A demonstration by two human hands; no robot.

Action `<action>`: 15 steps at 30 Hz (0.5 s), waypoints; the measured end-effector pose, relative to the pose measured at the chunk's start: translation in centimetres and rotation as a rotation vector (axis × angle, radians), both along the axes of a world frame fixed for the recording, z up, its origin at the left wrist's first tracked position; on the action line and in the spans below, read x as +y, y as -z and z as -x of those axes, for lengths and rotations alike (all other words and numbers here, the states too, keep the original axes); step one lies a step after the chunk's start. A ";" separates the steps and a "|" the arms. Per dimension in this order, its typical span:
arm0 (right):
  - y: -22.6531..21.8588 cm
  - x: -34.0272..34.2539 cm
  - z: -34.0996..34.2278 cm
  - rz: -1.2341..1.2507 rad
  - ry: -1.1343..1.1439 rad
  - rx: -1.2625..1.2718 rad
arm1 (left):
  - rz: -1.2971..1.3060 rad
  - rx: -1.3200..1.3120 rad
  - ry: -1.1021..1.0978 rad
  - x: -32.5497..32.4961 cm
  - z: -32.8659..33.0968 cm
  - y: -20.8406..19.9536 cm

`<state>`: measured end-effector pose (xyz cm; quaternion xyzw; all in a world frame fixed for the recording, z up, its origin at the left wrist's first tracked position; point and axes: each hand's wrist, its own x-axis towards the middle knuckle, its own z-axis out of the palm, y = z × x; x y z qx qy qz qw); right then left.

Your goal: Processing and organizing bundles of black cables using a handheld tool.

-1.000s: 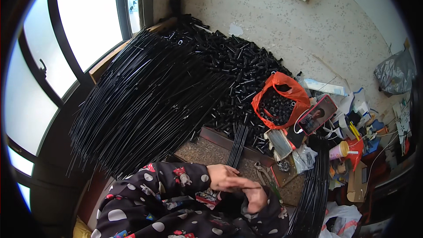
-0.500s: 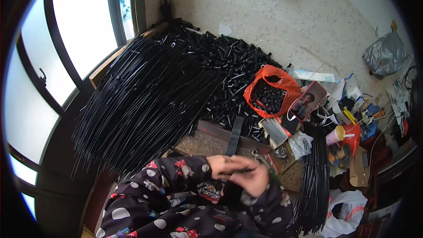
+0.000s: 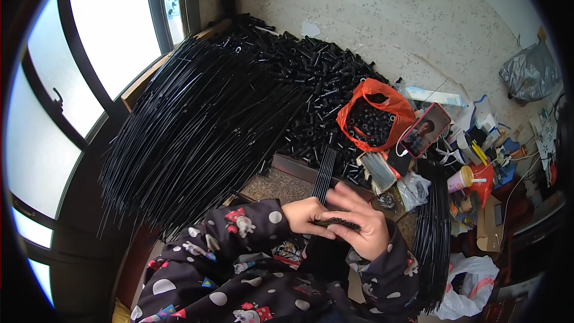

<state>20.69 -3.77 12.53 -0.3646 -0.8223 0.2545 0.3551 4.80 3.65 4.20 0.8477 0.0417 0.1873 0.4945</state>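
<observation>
A small bundle of thin black rods (image 3: 326, 174) is held in both hands over a cluttered floor (image 3: 418, 30).

The near end of the bundle is pinched by the left hand (image 3: 306, 216), while the right hand (image 3: 359, 224) is curled around it from the other side, fingers (image 3: 350, 194) partly spread; the two hands are touching. The rods are pointed away toward a heap of short black tubes (image 3: 311, 78) piled against the far wall. To the left, by the window, one large fanned stack of long black rods (image 3: 197, 125) is spread out, too many to be counted. One orange bag (image 3: 376, 116) of small black parts is set at the heap's right edge, with one phone (image 3: 426, 130) just beside it. A second sheaf of rods (image 3: 431, 239) is lying near the right forearm. Little open floor is left around the hands.
</observation>
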 end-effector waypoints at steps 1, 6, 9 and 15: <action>-0.2 0.2 0.2 -0.066 0.092 0.002 | 0.002 -0.006 0.012 0.1 -0.4 -1.8; 0.2 4.2 -0.4 0.483 -0.065 1.028 | 0.086 -0.287 0.084 0.0 0.7 -6.7; 5.6 9.6 -10.1 0.408 0.644 0.155 | 0.087 -0.318 0.172 -0.4 0.0 -7.0; 15.8 11.5 -17.7 -0.275 0.702 -0.474 | 0.152 -0.213 0.074 -1.0 0.1 -7.5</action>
